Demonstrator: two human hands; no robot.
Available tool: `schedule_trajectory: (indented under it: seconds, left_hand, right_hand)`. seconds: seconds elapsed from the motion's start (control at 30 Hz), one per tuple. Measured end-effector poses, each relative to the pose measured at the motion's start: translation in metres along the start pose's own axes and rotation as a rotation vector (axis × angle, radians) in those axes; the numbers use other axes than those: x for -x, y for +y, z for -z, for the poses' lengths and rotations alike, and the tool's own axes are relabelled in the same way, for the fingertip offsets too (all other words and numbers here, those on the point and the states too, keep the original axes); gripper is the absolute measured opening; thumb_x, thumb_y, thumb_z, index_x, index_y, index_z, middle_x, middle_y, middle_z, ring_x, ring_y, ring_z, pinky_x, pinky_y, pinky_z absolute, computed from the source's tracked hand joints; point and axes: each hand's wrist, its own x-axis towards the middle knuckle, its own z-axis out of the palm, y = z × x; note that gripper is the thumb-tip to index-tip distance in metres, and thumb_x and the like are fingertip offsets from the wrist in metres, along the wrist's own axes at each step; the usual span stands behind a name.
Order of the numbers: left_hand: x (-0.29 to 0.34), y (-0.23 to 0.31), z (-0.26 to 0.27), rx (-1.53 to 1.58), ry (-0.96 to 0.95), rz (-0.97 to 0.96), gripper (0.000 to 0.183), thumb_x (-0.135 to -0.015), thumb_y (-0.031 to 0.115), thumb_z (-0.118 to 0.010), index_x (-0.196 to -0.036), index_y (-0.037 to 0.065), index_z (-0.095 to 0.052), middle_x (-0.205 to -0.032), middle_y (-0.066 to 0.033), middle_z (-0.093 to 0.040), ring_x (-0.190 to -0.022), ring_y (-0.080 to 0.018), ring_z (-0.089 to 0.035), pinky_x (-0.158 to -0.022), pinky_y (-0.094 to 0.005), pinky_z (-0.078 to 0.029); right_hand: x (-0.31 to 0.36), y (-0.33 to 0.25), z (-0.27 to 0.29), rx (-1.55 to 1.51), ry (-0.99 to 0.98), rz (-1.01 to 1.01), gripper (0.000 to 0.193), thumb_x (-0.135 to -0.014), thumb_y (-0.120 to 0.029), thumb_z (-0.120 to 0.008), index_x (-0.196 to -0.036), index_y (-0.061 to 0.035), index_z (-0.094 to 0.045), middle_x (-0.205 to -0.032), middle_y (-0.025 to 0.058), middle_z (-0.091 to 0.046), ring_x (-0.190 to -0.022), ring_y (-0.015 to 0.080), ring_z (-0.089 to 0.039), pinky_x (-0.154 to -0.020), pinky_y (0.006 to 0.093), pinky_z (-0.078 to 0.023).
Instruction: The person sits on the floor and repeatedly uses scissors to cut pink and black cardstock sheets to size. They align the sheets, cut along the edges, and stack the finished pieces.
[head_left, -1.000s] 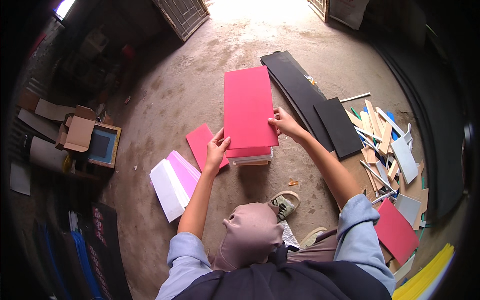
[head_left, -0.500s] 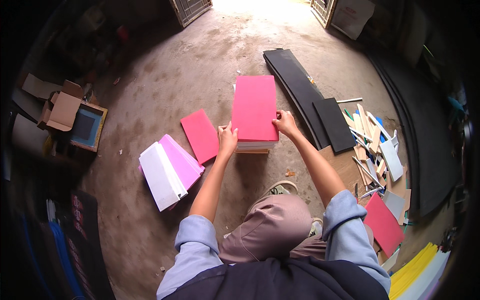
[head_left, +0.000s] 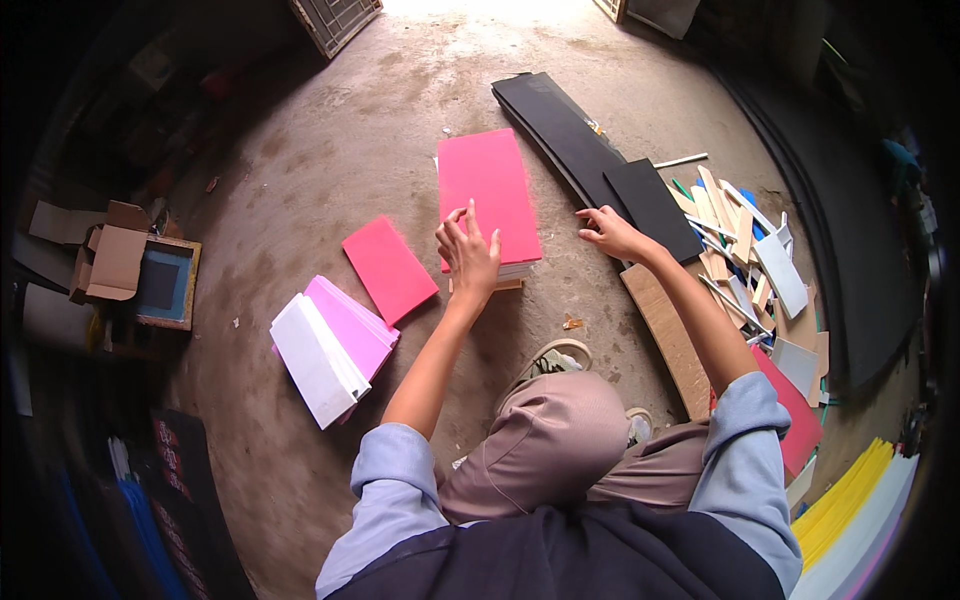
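Observation:
A red rectangular sheet (head_left: 487, 180) tops a stack in front of me; pale layers show under its near edge. My left hand (head_left: 470, 255) is over the near left part of this sheet with its fingers apart; whether the fingertips touch it I cannot tell. To the right of the stack, my right hand (head_left: 615, 236) hangs in the air near the black boards, its fingers loosely stretched and nothing in them. Left of the stack a single red sheet (head_left: 388, 270) lies on the floor. Beside it are fanned pink sheets (head_left: 350, 325) and white sheets (head_left: 318, 362).
Long black boards (head_left: 565, 125) and a shorter black panel (head_left: 655, 210) lie to the right. Beyond them is a heap of offcut strips (head_left: 745, 235). A brown board (head_left: 670, 340) lies near my right forearm. An open cardboard box (head_left: 115, 255) stands at the left.
Both hands have left the sides of the red-topped stack. My left hand has moved over its near part, and my right hand has drawn away to the right. The view has shifted slightly.

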Motion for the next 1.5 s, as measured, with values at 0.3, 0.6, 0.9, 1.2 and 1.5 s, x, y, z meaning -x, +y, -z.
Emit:
schedule_trajectory:
  seconds: [0.3, 0.6, 0.9, 1.2, 1.5]
  left_hand:
    - [0.029, 0.122, -0.132, 0.355, -0.631, -0.696, 0.031, -0.077, 0.018, -0.060, -0.106, 0.012, -0.054, -0.109, -0.0093, -0.045, -0.108, -0.0304, -0.036, -0.089, -0.0417, -0.037]
    - [0.086, 0.124, -0.203, 0.409, -0.859, -0.666, 0.027, -0.075, 0.012, -0.061, -0.102, 0.011, -0.057, -0.108, -0.0102, -0.047, -0.105, -0.0301, -0.039, -0.090, -0.0403, -0.037]
    - [0.094, 0.218, -0.258, 0.706, -0.694, -0.365, 0.014, -0.080, 0.003, -0.051, -0.091, 0.007, -0.060, -0.092, -0.0076, -0.051, -0.091, -0.0243, -0.045, -0.078, -0.0341, -0.039]
    - [0.225, 0.343, -0.300, 1.094, -1.433, -0.161, 0.044, -0.080, 0.006, -0.054, -0.118, -0.004, -0.034, -0.105, -0.0201, -0.048, -0.093, -0.0276, -0.053, -0.079, -0.0336, -0.044]
    - [0.300, 0.386, -0.309, 0.581, -1.126, -0.318, 0.051, -0.081, 0.008, -0.056, -0.121, 0.000, -0.026, -0.116, -0.0190, -0.044, -0.101, -0.0272, -0.049, -0.083, -0.0333, -0.042]
  right_hand:
    - [0.163, 0.214, -0.002, -0.008, 0.342, -0.480, 0.033, -0.079, -0.016, -0.055, -0.107, 0.0010, -0.051, -0.103, 0.0204, -0.053, -0.098, 0.0333, -0.051, -0.086, 0.0386, -0.040]
    - [0.238, 0.228, -0.136, 0.369, 0.741, -0.899, 0.044, -0.079, -0.010, -0.053, -0.121, -0.0046, -0.040, -0.112, 0.0168, -0.039, -0.105, 0.0321, -0.040, -0.085, 0.0450, -0.037]
    - [0.271, 0.231, -0.128, 0.346, 0.698, -0.854, 0.051, -0.076, 0.002, -0.050, -0.124, -0.0075, -0.039, -0.105, 0.0141, -0.040, -0.099, 0.0308, -0.043, -0.082, 0.0416, -0.040]
    - [0.386, 0.245, -0.135, -0.111, 1.271, -1.244, 0.044, -0.085, -0.007, -0.046, -0.127, -0.0047, -0.034, -0.111, 0.0176, -0.038, -0.097, 0.0298, -0.047, -0.083, 0.0374, -0.041]
    - [0.444, 0.216, -0.176, -0.282, 1.370, -1.304, 0.042, -0.084, -0.007, -0.048, -0.125, -0.0039, -0.037, -0.104, 0.0130, -0.041, -0.087, 0.0197, -0.051, -0.076, 0.0305, -0.044]
